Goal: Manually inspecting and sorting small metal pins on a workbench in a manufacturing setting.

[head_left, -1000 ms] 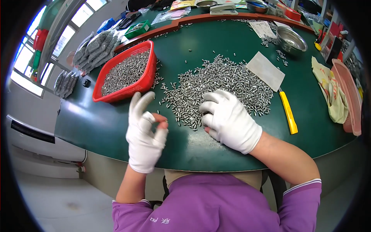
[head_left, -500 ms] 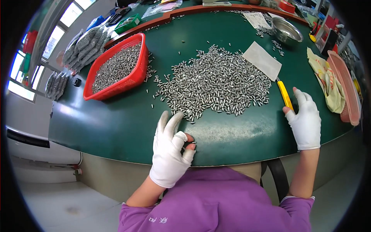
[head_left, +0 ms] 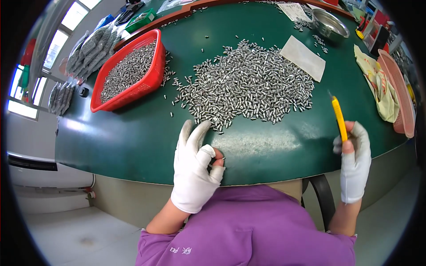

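Note:
My left hand (head_left: 194, 170), in a white glove with bare thumb and index tips, pinches a small silvery metal pin (head_left: 223, 158) near the table's front edge. Its other fingers stretch toward the heap. Across the middle of the green table (head_left: 266, 162) spreads a heap of small metal pins (head_left: 248, 82). Off to the right, my right hand (head_left: 356, 162), gloved the same way, is closed around a slim yellow utility knife (head_left: 339, 117). The knife is lifted off the table and its thin tip points up and away. Most of my right fingers are hidden behind the handle.
A red plastic basket (head_left: 155, 66) full of pins stands at the left, with filled bags (head_left: 91, 53) beyond it. White paper (head_left: 304, 57) lies at the heap's right edge. A metal bowl (head_left: 330, 24), yellowish cloth (head_left: 377, 86) and pink basket (head_left: 398, 93) are farther right.
My right hand has picked the yellow knife up from beside the paper and drawn it toward me. My left hand keeps its pinch on the pin. The view has shifted slightly.

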